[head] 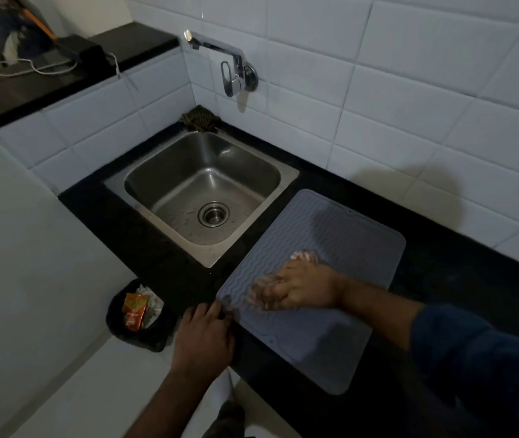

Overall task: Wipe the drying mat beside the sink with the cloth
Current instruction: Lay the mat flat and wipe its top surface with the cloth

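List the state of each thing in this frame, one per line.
Mat: flat on the counter, right of the sink.
Cloth: on the mat, blurred, under the right hand.
Left hand: holds the mat's near corner.
Sink: holds no dishes.
Tap: no water running.
Bin: on the floor, wrappers inside.

The drying mat [324,314] lay on the bench [441,267], just right of the sink [201,197]. A faucet [229,67] hung behind the sink; a bin [139,314] stood on the floor left of the bench.
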